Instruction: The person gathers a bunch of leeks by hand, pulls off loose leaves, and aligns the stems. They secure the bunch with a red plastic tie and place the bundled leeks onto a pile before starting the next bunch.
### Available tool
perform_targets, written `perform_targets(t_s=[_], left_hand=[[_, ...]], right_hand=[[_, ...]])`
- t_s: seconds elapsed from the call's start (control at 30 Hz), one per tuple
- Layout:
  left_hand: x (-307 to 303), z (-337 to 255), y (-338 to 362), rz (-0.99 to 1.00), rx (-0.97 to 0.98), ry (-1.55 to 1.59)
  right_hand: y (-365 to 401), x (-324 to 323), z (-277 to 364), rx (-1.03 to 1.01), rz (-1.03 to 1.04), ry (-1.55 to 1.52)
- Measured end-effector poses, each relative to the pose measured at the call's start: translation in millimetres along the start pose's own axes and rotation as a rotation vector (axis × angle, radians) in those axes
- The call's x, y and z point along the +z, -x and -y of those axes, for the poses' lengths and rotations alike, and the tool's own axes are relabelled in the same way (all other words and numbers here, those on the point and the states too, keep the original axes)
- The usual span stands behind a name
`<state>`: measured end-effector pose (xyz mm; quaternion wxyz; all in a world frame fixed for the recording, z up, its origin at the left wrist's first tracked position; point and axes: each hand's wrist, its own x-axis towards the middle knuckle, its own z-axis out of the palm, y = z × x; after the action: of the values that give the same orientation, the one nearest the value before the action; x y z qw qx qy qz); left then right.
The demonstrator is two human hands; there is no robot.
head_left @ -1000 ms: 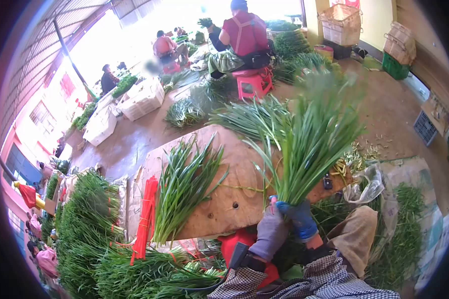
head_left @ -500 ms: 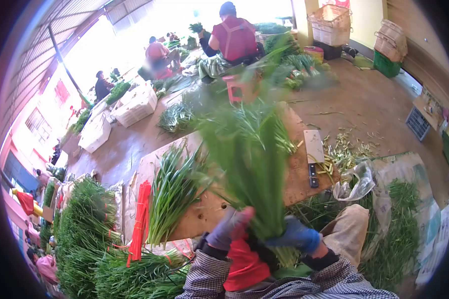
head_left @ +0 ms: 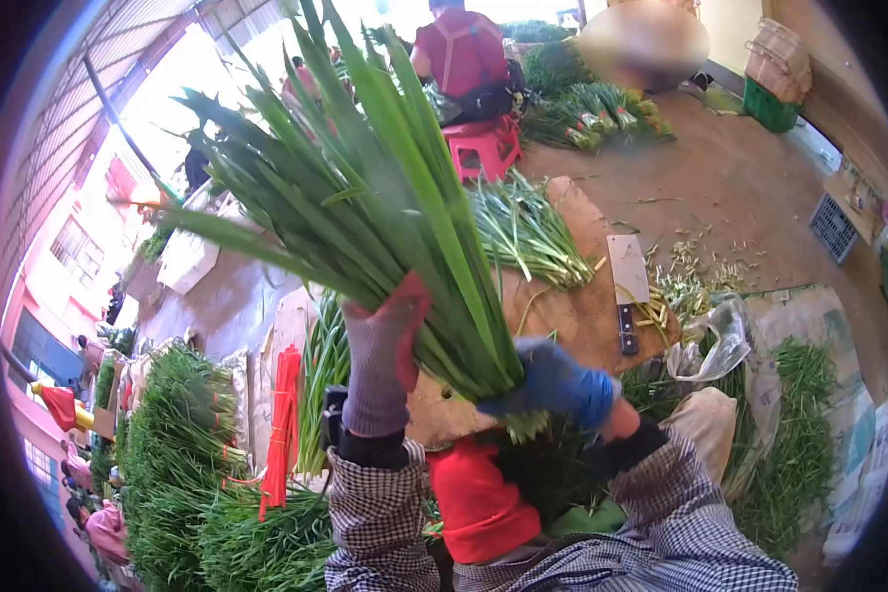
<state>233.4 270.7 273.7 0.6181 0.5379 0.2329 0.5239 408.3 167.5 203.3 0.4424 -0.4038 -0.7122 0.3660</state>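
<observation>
I hold a thick bunch of long green chives [head_left: 365,187] raised above the wooden board [head_left: 572,316], leaves fanning up and to the left. My right hand [head_left: 557,380], in a blue glove, grips the bunch at its cut base. My left hand [head_left: 385,350], in a grey and red glove, presses flat against the left side of the stems. A second pile of chives [head_left: 528,232] lies on the board's far end. A cleaver [head_left: 627,286] rests on the board at the right.
A bundle of red ties [head_left: 284,424] lies at the board's left, beside stacked chive bunches [head_left: 178,444]. A plastic bag [head_left: 710,340] and trimmings sit right of the board. A person in red sits on a pink stool [head_left: 483,148]. Crates [head_left: 784,74] stand far right.
The bunch has swung from the right to the left and risen closer to the camera. My left hand moved up against the stems. The cleaver on the board came into view.
</observation>
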Motion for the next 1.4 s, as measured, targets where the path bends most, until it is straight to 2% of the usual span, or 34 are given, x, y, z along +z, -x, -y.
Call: perform_targets(t_s=[0.03, 0.07, 0.13, 0.17, 0.2, 0.27, 0.33, 0.37, 0.43, 0.47, 0.5, 0.53, 0.57, 0.6, 0.63, 0.67, 0.7, 0.73, 0.8, 0.83, 0.87, 0.9, 0.93, 0.97, 1.03, 1.07, 1.13, 1.17, 1.23, 1.27, 1.33, 1.4], left_hand=[[2, -4, -4, -0.078, -0.011, 0.023], [7, -7, 1, -0.086, -0.017, 0.022], [18, -12, 9, 0.017, 0.026, 0.132], [4, 1, 8, 0.119, 0.03, 0.078], [0, 4, 11, 0.119, 0.027, 0.079], [-4, 10, 12, 0.257, -0.03, 0.123], [6, -12, 19, 0.259, -0.104, 0.143], [5, -18, 20, 0.26, -0.07, 0.023], [0, -26, 13, 0.316, -0.051, -0.277], [6, -28, 13, 0.317, -0.051, -0.278], [20, -34, 16, 0.341, 0.03, -0.41], [29, -38, 16, 0.364, 0.111, -0.543], [22, -33, 10, 0.451, 0.141, -0.922], [25, -28, 8, 0.454, 0.136, -0.921], [31, -22, 8, 0.353, 0.116, -0.637], [37, -17, 8, 0.249, 0.089, -0.353], [42, -27, 9, 0.141, -0.078, -0.603], [40, -21, 6, 0.092, -0.072, -0.505], [21, -2, -1, -0.016, 0.034, -0.378], [14, -7, 0, -0.017, 0.034, -0.38], [6, -14, 2, -0.059, 0.065, -0.241], [-4, -22, 2, -0.099, 0.096, -0.102], [-17, -31, 6, -0.036, 0.141, -0.024], [-29, -38, 12, -0.085, 0.127, 0.013], [-44, -46, 27, -0.123, 0.119, 0.05], [-48, -47, 36, -0.133, 0.133, 0.09], [-47, -42, 58, -0.135, 0.137, 0.129], [-45, -38, 68, -0.139, 0.147, 0.138], [-52, -31, 91, -0.099, 0.148, 0.175], [-56, -30, 109, -0.094, 0.148, 0.17], [-61, -26, 153, -0.179, -0.071, 0.001], [-51, -15, 197, -0.081, -0.202, -0.015]], right_hand=[[-10, -6, 2, 0.029, -0.002, 0.239], [-18, -12, 4, 0.034, 0.004, 0.233], [-32, -22, 8, -0.011, -0.111, -0.187], [-35, -25, 11, -0.008, -0.11, -0.189], [-37, -29, 14, 0.014, -0.152, -0.104], [-42, -33, 13, 0.043, -0.199, -0.015], [-52, -29, 14, -0.232, -0.371, 0.281], [-42, -30, 23, -0.075, -0.336, 0.105], [-51, -26, 17, -0.096, -0.309, 0.068], [-56, -25, 12, -0.118, -0.285, 0.034], [-58, -23, 9, -0.116, -0.216, 0.243], [-56, -22, 14, -0.187, -0.266, 0.434], [-58, -15, 10, -0.335, -0.286, 0.346], [-62, -7, 4, -0.481, -0.305, 0.255], [-62, -2, 4, -0.471, -0.308, 0.252], [-62, 2, 3, -0.287, -0.224, 0.258], [-60, 4, 4, -0.107, -0.14, 0.263], [-58, 4, 14, -0.097, -0.141, 0.258], [-54, 1, 38, 0.04, -0.126, 0.442], [-46, -1, 44, -0.064, -0.157, 0.526], [-35, -6, 38, -0.066, -0.157, 0.527], [-22, -13, 24, -0.159, -0.28, 0.441], [-7, -19, 12, -0.252, -0.403, 0.351], [12, -27, 2, -0.255, -0.404, 0.351], [51, -30, -14, 0.007, -0.457, 0.287], [63, -19, -18, 0.004, -0.464, 0.29], [92, 9, -25, 0.348, -0.304, 0.015], [100, 21, -28, 0.347, -0.312, 0.012], [104, 41, -31, 0.376, -0.425, -0.236], [109, 42, -31, 0.373, -0.428, -0.24], [124, 39, -33, 0.272, -0.475, -0.212], [133, 32, -35, 0.246, -0.527, -0.172]])
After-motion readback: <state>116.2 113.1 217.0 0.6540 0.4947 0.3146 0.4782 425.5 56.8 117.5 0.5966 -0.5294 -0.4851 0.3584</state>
